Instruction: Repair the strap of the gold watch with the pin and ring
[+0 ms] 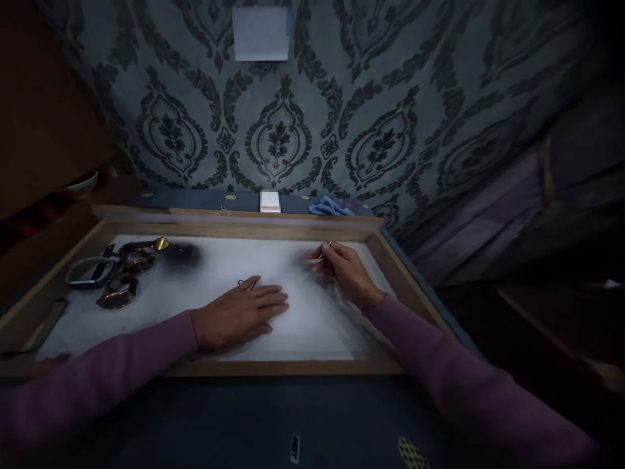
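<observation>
My left hand (239,316) lies palm down over the white bottom of a shallow wooden tray (273,229), fingers stretched out. A small dark wire-like loop (241,283) shows just behind its index finger. Toward the tray's right side, my right hand (344,270) pinches a thin, shiny metal piece (322,251) between thumb and fingers. Its exact kind is unclear, and the area beneath is blurred. At the tray's left lie several wristwatch-like items, among them a silver one (90,272), a copper-toned one (117,294) and one with a gold disc (161,243).
Behind the tray, a small white card (270,201) and a crumpled blue cloth (332,206) rest on the dark blue surface (195,200). A dark strap (46,326) lies in the tray's left corner. White paper (261,34) hangs on the patterned wall. Purple curtain-like fabric (488,208) is at right.
</observation>
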The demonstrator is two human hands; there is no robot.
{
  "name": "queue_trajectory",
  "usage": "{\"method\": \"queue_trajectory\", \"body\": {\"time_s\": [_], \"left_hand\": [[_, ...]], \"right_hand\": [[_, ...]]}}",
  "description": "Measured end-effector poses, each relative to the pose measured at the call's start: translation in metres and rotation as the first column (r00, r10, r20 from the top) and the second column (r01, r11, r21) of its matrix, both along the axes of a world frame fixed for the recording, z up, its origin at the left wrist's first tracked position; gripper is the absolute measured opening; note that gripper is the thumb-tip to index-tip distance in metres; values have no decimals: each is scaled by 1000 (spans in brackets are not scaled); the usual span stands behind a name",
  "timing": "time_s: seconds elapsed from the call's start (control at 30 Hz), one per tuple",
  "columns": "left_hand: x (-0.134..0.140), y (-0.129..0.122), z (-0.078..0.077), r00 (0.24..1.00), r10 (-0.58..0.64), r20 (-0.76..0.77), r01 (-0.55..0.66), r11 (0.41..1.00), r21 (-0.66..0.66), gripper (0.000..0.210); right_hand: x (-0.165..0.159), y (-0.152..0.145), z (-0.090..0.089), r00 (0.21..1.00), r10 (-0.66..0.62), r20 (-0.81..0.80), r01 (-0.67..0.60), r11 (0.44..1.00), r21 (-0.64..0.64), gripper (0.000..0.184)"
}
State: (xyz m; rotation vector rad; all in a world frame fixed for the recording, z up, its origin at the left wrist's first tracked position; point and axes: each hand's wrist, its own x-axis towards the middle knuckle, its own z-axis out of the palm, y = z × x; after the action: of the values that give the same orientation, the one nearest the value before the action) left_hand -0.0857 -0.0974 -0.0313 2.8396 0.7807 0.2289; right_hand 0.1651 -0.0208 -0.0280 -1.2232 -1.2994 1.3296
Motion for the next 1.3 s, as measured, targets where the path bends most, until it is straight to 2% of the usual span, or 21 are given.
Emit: {"method": "queue_trajectory", "body": {"time_s": [0.07,0.2,0.3,0.4,0.5,0.63,0.73,0.8,0.93,1.03,1.1,1.2,1.3], "left_hand": [[3,0,-5,1000,24,-21,-24,1000,-4,48],[-4,6,-10,984,169,-57,-166,984,60,48],[-14,8,-11,967,236,-90,-227,969,101,47],[-22,6,-8,959,257,-121,-243,963,119,45],[-28,-1,2,963,244,-111,-234,967,98,43],[-39,-11,26,973,214,-83,-217,976,-19,35],[-58,-13,36,965,262,-33,-264,963,-64,32],[-76,-10,33,928,372,16,-372,928,-25,35],[-107,-1,15,834,551,14,-552,833,39,43],[-117,0,4,829,558,-37,-557,830,24,45],[-118,-1,-1,830,557,-39,-556,831,24,44],[-121,-2,-6,830,556,-33,-554,831,47,45],[-129,-1,-16,842,539,-35,-535,841,74,47]], "right_hand": [[4,3,0,999,-41,34,40,999,25,47],[8,7,2,994,-70,82,62,994,92,45],[10,9,3,996,-58,64,50,992,113,40],[13,12,3,995,-93,23,90,989,116,37],[18,15,1,993,-118,19,117,991,66,38],[22,18,-4,994,-108,28,109,994,-13,38],[24,21,-8,995,-94,32,96,995,-39,36],[25,23,-10,995,-88,42,89,995,-36,34],[29,24,-16,991,-83,105,87,996,-31,31],[35,24,-18,977,-47,209,49,999,-7,29],[40,23,-18,948,-20,317,2,998,55,29],[48,21,-15,863,3,506,-111,977,184,27],[54,19,-12,761,36,647,-235,946,224,27]]}}
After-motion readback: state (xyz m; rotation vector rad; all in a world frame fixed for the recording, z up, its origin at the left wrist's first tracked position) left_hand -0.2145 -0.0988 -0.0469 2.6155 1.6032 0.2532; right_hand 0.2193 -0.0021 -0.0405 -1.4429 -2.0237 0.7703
